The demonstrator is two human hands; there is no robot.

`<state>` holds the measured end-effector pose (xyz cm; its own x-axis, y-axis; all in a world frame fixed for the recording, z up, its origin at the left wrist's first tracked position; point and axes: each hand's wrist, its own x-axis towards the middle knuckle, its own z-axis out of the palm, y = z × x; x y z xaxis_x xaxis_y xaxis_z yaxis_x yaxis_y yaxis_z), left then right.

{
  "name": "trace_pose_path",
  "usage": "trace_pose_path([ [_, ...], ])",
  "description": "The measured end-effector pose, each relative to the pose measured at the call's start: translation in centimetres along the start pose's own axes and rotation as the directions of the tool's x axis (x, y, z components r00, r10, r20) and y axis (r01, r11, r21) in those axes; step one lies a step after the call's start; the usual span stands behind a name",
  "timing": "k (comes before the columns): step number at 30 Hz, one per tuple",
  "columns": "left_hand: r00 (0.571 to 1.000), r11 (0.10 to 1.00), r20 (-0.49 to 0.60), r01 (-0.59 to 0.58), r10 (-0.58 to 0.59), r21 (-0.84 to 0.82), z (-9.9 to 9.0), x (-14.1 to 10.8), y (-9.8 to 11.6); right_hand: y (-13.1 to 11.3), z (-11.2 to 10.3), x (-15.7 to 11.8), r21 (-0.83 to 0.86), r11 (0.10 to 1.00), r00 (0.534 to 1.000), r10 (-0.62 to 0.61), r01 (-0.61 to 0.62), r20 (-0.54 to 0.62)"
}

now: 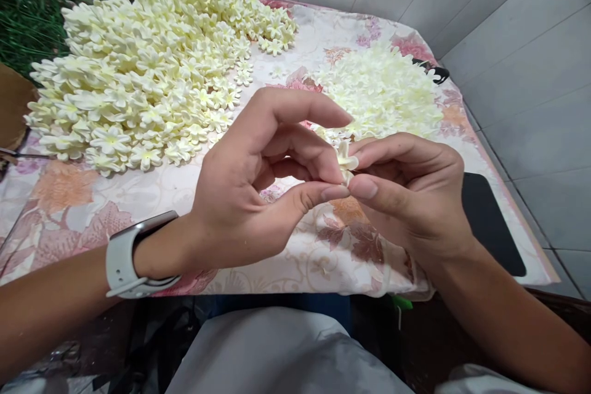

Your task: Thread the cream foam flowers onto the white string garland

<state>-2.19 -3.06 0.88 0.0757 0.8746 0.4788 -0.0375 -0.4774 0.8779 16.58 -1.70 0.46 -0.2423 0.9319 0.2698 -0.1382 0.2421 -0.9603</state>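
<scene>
A small cream-white artificial flower is pinched between both hands above the front of the table. My left hand grips its left side with thumb and a finger, the index finger arched above it. From the right, my right hand holds the same flower between thumb and index finger. Its petals show partly; the fingertips cover the rest. Behind my right hand spreads a pile of thin white petal pieces. A big heap of cream flowers lies to the left, beyond my left hand.
The floral tablecloth covers the table. A dark flat object, perhaps a phone or tablet, lies at the right edge. Green wiry stems and a brown cardboard piece sit at the far left. Tiled walls border the back and right.
</scene>
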Motion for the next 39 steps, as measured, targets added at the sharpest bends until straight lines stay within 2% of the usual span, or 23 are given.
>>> trace_pose_path([
  [5, 0.991, 0.985, 0.027, -0.127, 0.131, -0.115, -0.7, -0.9, -0.5, 0.0, 0.0, 0.0, 0.009, 1.0, 0.999, -0.026, 0.026, 0.022],
  [9, 0.984, 0.965, 0.036, -0.166, 0.176, -0.203, -0.7, -0.9, -0.9, 0.0, 0.0, -0.2, -0.005, 1.0, 1.0, -0.019, 0.019, 0.007],
  [12, 0.978, 0.958, 0.027, -0.196, 0.206, -0.21, -0.6, -0.9, -1.0, -0.1, 0.0, -0.3, -0.007, 1.0, 1.0, -0.018, 0.018, 0.008],
  [18, 0.981, 0.971, 0.047, -0.178, 0.188, -0.158, -0.4, -1.0, -0.9, -0.1, -0.2, -0.3, -0.001, 1.0, 1.0, -0.006, 0.006, 0.026],
  [23, 1.0, 1.0, 0.021, -0.02, 0.021, -0.014, -0.2, 0.1, 0.0, 0.1, -0.2, -0.3, -0.021, 1.0, 1.0, -0.01, 0.01, 0.019],
  [25, 1.0, 1.0, 0.008, 0.003, -0.003, 0.003, -0.1, 0.7, 0.5, 0.1, -0.2, -0.2, -0.019, 1.0, 1.0, -0.013, 0.013, 0.014],
  [32, 1.0, 1.0, -0.024, -0.003, 0.004, 0.012, -0.2, 1.7, 1.7, 0.0, -0.1, -0.2, 0.025, 0.999, 1.0, 0.02, -0.021, 0.003],
  [39, 0.999, 1.0, -0.04, -0.014, 0.015, 0.014, -0.1, 1.6, 1.1, 0.6, -0.7, -0.3, 0.063, 0.998, 0.997, -0.024, 0.019, 0.071],
])
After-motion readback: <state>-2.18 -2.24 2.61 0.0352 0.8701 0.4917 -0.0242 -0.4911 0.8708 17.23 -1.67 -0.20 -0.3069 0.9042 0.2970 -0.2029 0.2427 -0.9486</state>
